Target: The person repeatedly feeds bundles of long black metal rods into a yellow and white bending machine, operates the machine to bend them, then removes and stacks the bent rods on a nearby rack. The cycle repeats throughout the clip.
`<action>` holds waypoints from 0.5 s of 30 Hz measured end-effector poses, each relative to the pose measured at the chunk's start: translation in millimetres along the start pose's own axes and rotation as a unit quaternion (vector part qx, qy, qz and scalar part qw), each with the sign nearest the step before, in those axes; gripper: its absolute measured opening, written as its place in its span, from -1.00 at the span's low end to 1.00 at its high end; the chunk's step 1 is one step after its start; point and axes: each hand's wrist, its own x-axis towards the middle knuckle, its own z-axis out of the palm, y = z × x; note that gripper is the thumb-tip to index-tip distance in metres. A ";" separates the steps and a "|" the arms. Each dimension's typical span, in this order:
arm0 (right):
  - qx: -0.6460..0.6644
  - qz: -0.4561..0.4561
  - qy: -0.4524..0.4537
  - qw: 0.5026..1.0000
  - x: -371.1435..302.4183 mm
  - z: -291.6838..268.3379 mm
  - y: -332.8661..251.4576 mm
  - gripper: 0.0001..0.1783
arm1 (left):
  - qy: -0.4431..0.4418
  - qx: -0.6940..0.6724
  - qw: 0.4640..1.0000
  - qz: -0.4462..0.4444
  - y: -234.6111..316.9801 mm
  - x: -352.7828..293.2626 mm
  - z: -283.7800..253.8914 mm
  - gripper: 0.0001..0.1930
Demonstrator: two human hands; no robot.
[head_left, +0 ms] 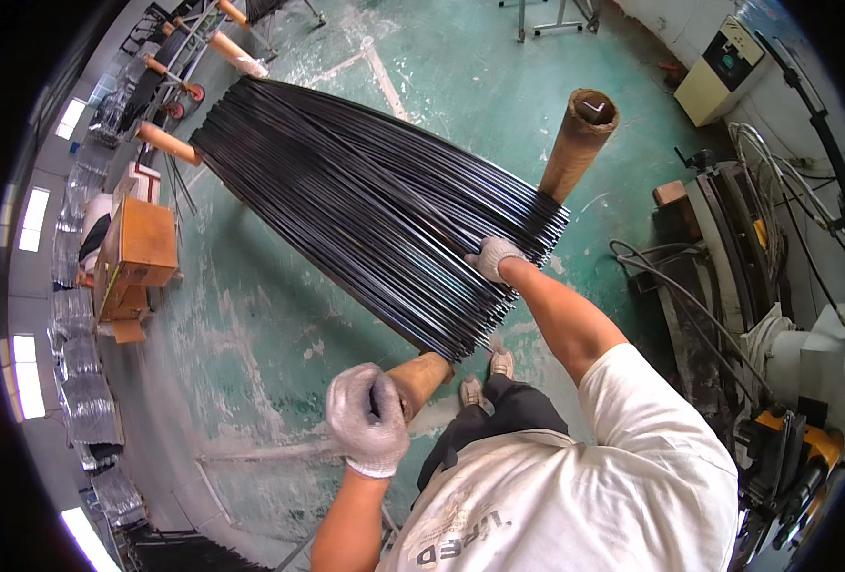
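Bundle of thin black rods (365, 205): long, glossy, packed side by side in a flat sheet; long axis running from far upper left to near lower right, ends fanned at the near edge. Laid across brown cardboard tubes serving as rack arms, above a green painted floor (270, 334) scuffed white.

Right hand (494, 257): grey knit glove, arm stretched forward, palm pressed on the near ends of the rods, fingers curled down over them; whether any rod is actually pinched cannot be told.

Left hand (367, 419): same grey glove, fingers closed tight around the end of the near cardboard tube (420, 378), which passes under the near corner of the bundle. Rods just ahead and to the right of this hand; right hand the one in contact.

Far cardboard tube (580, 143): upright-tilted, hollow, rough brown, beside the right edge of the bundle.

Orange-brown box (138, 243): left, on the floor, well apart.

Machine (784, 381): right, grey with cables.
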 end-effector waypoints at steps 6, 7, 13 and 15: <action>0.008 -0.043 0.035 0.998 -64.4 12.9 18.4 -0.38 | -0.080 -0.032 0.978 0.192 47.9 -22.2 -8.9 -0.76; 0.026 -0.039 -0.011 0.999 -86.9 15.2 26.5 -0.51 | -0.115 -0.074 0.969 0.207 55.6 -33.0 -9.2 -0.77; 0.102 0.070 0.002 0.992 -308.5 69.2 109.8 -0.39 | -0.237 -0.325 0.912 -0.082 15.2 -86.2 61.7 -0.76; 0.085 0.155 -0.005 0.984 -403.5 78.1 117.3 -0.28 | -0.274 -0.428 0.819 -0.267 -35.9 -109.2 113.2 -0.72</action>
